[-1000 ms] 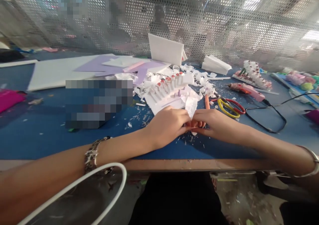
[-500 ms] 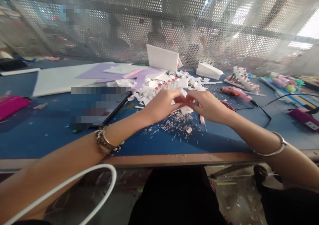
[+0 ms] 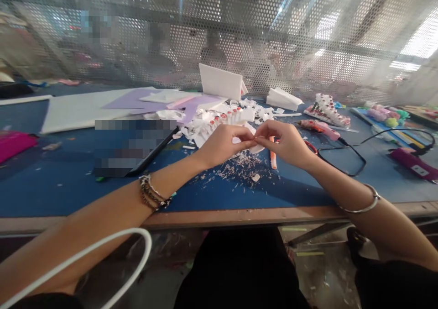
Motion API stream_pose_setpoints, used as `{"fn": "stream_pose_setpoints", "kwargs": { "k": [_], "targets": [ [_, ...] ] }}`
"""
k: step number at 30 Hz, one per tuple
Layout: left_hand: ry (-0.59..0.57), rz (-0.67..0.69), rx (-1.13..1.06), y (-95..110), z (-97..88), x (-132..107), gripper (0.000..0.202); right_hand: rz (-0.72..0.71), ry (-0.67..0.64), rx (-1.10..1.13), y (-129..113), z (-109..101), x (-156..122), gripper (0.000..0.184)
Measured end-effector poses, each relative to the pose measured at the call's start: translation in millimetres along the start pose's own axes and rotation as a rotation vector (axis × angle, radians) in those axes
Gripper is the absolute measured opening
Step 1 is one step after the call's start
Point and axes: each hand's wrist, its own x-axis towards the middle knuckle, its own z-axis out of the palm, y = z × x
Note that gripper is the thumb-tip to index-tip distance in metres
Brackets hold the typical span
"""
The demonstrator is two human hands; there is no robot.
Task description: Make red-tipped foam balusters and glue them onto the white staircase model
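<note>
My left hand [image 3: 227,144] and my right hand [image 3: 285,141] meet fingertip to fingertip above the blue table. Thumb and index finger are pinched together on each; whatever lies between them is too small or hidden to make out. White scraps [image 3: 201,133] are heaped just behind the hands, with a row of red-topped white pieces [image 3: 224,116] among them. Below the fingers, fine pale shavings [image 3: 239,170] and a small whitish lump [image 3: 255,177] are scattered. An orange-handled tool [image 3: 273,156] lies partly hidden by my right hand, and a red loop handle [image 3: 311,146] shows beside that wrist.
At left are a dark tablet-like device [image 3: 150,151], a magenta case [image 3: 15,145] and white and purple sheets [image 3: 78,110]. To the right lie a pink glue gun [image 3: 321,128] with a black cable, a decorated white model [image 3: 326,110] and a purple block [image 3: 410,164]. Perforated metal [image 3: 256,26] stands behind.
The view has shifted slightly. My right fingers have risen and changed their bend a little, uncovering more of the orange-handled tool. My left hand keeps nearly the same pinch.
</note>
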Motion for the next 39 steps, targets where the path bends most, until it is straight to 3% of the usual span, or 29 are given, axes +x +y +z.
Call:
{"fn": "stream_pose_setpoints", "kwargs": {
  "k": [5,12,27,34,39],
  "targets": [
    [0.061,-0.078,-0.195,-5,3.5,0,0.025,-0.048,0.058,0.048,0,4,-2,0.028],
    [0.049,-0.165,-0.398,-14,8.3,-1,0.025,-0.178,0.189,-0.173,-2,7,-5,0.014],
    [0.039,-0.273,-0.606,-15,16.3,-4,0.027,-0.42,0.182,-0.443,12,7,-4,0.018],
    [0.017,-0.18,-0.455,-14,15.0,-4,0.024,-0.413,0.183,-0.455,11,6,-3,0.013],
    [0.073,-0.033,-0.283,-12,12.4,-5,0.023,-0.269,0.177,-0.388,9,7,-3,0.012]
  ]
}}
